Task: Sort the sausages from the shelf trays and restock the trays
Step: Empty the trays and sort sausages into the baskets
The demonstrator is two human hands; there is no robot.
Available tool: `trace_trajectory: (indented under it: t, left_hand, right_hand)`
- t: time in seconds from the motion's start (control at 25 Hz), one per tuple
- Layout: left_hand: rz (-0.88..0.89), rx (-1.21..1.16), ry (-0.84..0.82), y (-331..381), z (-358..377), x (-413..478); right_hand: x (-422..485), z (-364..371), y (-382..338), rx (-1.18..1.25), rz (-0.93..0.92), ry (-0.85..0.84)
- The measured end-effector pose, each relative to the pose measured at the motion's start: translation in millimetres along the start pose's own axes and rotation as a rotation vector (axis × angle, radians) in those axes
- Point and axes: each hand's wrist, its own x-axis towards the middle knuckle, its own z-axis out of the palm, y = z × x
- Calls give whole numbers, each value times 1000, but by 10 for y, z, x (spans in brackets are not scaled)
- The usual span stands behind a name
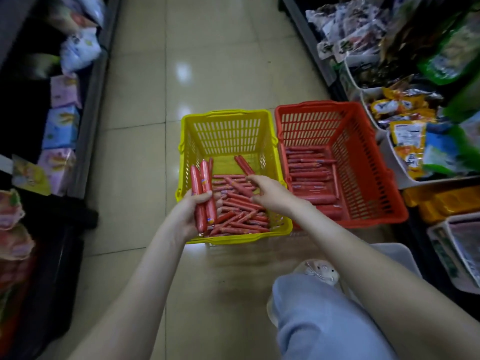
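A yellow basket [235, 118] on the floor holds a loose heap of red sausages [241, 214]. Next to it on the right, a red basket [368, 162] holds larger red sausages [309, 172] laid in rows. My left hand [191, 213] grips a bundle of upright red sausages [204, 188] at the yellow basket's near left corner. My right hand [270, 192] reaches over the heap, fingers loosely spread, holding nothing that I can see.
Shelves line both sides of the tiled aisle: white trays [394, 162] of snack packets on the right, boxed goods [61, 131] on the left. A pale bin [397, 255] sits near my right arm. My knee in blue jeans [319, 318] is at the bottom.
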Motion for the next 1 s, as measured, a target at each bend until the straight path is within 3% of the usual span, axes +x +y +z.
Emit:
trace_trajectory:
  t: [0.08,0.2,0.28,0.48,0.6,0.76,0.92,1.0]
  left_hand:
    - [-18,19,-48,-49,107,39]
    - [-80,49,-166,-211,383,140]
    - [-107,55,-214,-333,575,258]
    - [-149,151,-279,-542,1102,513]
    - [-203,183,-230,-569,1321,685]
    - [-279,80,-267,-642,1459,759]
    - [-174,142,-282,-719,1455,786]
    - [-110,218,-282,-737,1421,811]
  right_hand:
    - [45,90,-48,191,12,-36]
    - [-73,205,-46,784,117,-178]
    - [-160,187,91,1035,166,-196]
    - [-290,-79,676,1210,265,101]
    - [-362,-360,1107,847,286,257]
    - [-346,-592,1544,412,275,253]
    - [-156,-647,1815,-108,113,347]
    - [22,-810,1923,-445,181,358]
